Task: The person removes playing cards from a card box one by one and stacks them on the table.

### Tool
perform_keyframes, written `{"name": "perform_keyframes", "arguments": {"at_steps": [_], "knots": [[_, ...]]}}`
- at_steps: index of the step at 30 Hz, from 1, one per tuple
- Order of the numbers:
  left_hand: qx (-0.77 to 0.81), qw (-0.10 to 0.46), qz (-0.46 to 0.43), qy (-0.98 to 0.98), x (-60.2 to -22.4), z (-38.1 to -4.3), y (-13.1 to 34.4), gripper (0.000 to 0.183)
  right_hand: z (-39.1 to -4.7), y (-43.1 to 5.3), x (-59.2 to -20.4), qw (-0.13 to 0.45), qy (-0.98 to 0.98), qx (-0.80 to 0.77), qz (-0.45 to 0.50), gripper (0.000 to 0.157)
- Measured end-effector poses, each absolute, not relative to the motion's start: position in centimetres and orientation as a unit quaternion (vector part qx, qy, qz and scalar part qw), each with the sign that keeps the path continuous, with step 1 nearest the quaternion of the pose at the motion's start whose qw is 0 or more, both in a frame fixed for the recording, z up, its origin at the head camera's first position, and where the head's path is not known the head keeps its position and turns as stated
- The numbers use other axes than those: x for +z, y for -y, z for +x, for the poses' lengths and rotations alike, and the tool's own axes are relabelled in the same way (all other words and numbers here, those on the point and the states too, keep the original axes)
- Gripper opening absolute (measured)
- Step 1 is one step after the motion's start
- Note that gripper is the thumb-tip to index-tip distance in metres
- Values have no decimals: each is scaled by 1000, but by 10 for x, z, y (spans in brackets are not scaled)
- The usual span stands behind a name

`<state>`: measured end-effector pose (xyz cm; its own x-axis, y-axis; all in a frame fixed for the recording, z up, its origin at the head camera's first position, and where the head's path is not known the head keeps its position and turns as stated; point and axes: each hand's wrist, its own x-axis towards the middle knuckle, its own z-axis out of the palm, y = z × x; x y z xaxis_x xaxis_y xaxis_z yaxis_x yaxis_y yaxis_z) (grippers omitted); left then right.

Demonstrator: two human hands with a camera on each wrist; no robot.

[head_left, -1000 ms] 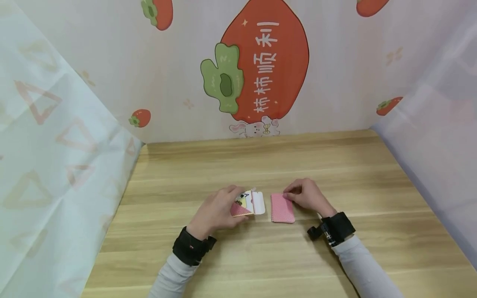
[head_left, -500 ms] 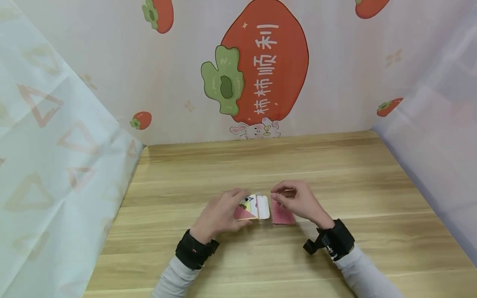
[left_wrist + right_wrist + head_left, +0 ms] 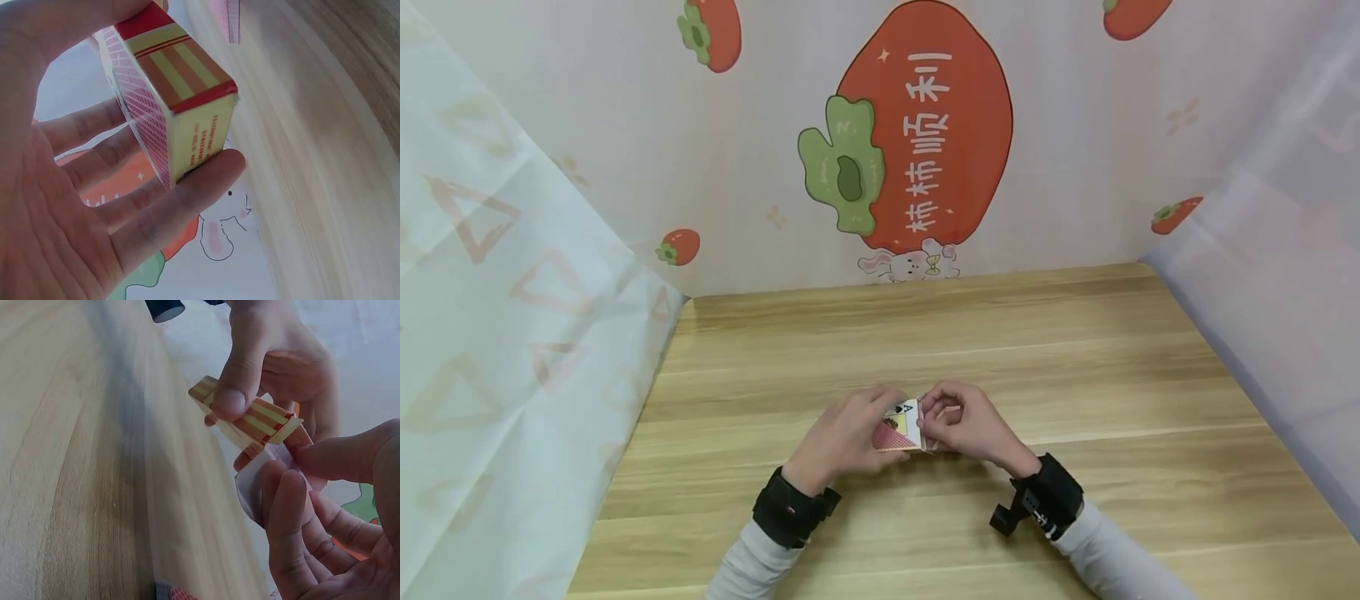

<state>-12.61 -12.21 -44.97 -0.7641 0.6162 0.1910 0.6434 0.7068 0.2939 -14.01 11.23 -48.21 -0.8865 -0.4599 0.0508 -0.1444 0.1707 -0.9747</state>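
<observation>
My left hand (image 3: 842,435) grips a playing-card box (image 3: 147,106) by its narrow edges, thumb on one and fingertips on the other. An ace of spades and a red-checked pattern are printed on the face in the head view. At the box's end, my right hand (image 3: 973,427) pinches the white flap (image 3: 252,487) between thumb and fingers. Beneath the right hand lies a deck of cards (image 3: 226,17) with pink patterned backs, mostly hidden in the head view. Only a corner of this deck shows at the bottom of the right wrist view.
Both hands work over the middle of a light wood table (image 3: 760,350). Behind it hangs a white backdrop (image 3: 760,150) with a large orange persimmon print. Pale cloth sheets close off the left and right sides. Each wrist wears a black strap with a camera.
My right hand has left the deck of cards and moved left onto the box's flap. The left hand with the box has shifted slightly right and down in view.
</observation>
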Motion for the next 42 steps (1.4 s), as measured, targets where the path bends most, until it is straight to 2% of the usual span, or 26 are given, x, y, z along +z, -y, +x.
{"name": "perform_keyframes", "arguments": {"at_steps": [7, 18, 29, 33, 42], "knots": [[-165, 34, -340, 925, -450, -125, 121, 70, -137, -110, -479, 129, -769, -597, -190, 14], [-166, 14, -314, 935, -453, -127, 124, 71, -141, -118, -480, 208, -742, -622, -141, 22], [-203, 2, -278, 939, -446, -130, 134, 77, -153, -141, -464, 237, -734, -622, -134, 24], [-201, 13, -270, 942, -446, -131, 138, 77, -159, -155, -459, 229, -739, -616, -148, 22], [-189, 17, -264, 946, -445, -133, 142, 75, -174, -178, -457, 153, -782, -588, -138, 16]]}}
